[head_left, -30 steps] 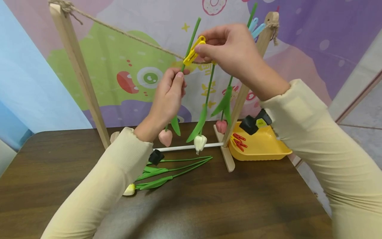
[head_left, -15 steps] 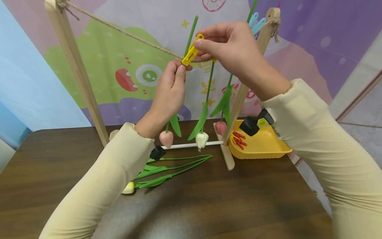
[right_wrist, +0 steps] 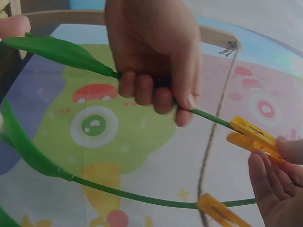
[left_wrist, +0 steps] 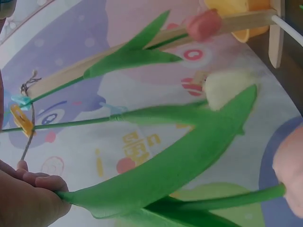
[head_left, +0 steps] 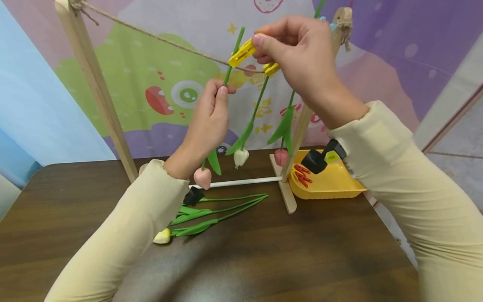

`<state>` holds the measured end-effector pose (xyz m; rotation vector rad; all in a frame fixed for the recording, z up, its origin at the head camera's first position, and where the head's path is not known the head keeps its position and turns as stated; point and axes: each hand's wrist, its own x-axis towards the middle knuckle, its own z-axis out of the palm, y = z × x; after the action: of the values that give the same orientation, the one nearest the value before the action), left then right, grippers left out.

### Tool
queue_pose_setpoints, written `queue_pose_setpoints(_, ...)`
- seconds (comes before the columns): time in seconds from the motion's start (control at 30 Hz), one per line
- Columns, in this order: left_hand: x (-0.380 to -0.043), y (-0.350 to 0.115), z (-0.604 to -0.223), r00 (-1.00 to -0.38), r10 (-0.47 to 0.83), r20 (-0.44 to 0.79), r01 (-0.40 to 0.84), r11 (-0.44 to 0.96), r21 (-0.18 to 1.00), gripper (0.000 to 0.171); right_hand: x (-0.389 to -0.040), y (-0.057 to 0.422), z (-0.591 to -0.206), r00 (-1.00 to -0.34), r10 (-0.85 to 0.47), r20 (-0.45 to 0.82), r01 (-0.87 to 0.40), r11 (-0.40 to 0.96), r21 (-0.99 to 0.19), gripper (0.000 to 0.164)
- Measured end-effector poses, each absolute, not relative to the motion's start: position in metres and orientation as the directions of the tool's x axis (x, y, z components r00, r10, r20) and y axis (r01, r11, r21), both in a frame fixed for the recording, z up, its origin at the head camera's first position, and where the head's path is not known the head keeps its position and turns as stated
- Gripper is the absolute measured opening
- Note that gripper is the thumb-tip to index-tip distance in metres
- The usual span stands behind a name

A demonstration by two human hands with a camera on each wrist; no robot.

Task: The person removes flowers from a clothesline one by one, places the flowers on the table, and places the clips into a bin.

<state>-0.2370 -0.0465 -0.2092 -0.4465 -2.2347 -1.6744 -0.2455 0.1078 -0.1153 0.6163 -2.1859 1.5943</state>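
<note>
My left hand (head_left: 209, 119) grips the green stem of a pale pink artificial tulip (head_left: 202, 178), which hangs head down. A yellow clothespin (head_left: 242, 53) is pinched between thumb and fingers of my right hand (head_left: 303, 63). In the right wrist view the clothespin's tip (right_wrist: 236, 127) meets that stem a little above the twine (right_wrist: 217, 123), apart from it. Beside it, a second yellow clothespin (head_left: 271, 68) holds a white tulip (head_left: 241, 157) on the twine. A coral tulip (head_left: 281, 157) hangs further right, near a light blue clothespin (left_wrist: 21, 100).
Wooden posts (head_left: 96, 90) carry the twine, with a white crossbar (head_left: 245, 182) low between them. Several tulips (head_left: 196, 228) lie on the dark table (head_left: 264, 256). Red clothespins (head_left: 303, 176) sit in a yellow tray (head_left: 328, 193) at right. A printed cloth (head_left: 385, 46) hangs behind.
My right hand and the clothespin have risen slightly. The left hand has slid down and left, with the pink tulip lower left. The white tulip has swung left and up.
</note>
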Motion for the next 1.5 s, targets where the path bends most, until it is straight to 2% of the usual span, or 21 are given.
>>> queue_pose_setpoints(0.2,-0.232,-0.057,-0.213,-0.910,0.073,0.407,0.408,0.321,0.855,0.031,-0.248,0.112,-0.108,-0.800,-0.043,0.598,-0.599,-0.006,-0.801,0.011)
queue_pose_setpoints(0.33,-0.227,-0.062,-0.215,-0.908,0.084,0.410,0.409,0.382,0.829,0.033,-0.246,0.118,-0.106,-0.797,-0.001,0.604,-0.602,-0.071,-0.795,0.012)
queue_pose_setpoints(0.63,-0.212,-0.073,-0.227,-0.917,0.147,0.371,0.387,0.560,0.733,0.029,-0.237,0.132,-0.115,-0.866,0.021,0.500,-0.490,-0.237,-0.839,0.013)
queue_pose_setpoints(1.03,-0.192,-0.078,-0.249,-0.948,0.225,0.223,0.317,0.700,0.640,0.032,-0.230,0.156,-0.150,-0.921,-0.002,0.389,-0.354,-0.412,-0.839,0.018)
queue_pose_setpoints(1.5,-0.176,-0.081,-0.278,-0.949,0.248,0.196,0.315,0.776,0.546,0.028,-0.228,0.182,-0.185,-0.966,0.045,0.256,-0.244,-0.499,-0.832,0.023)
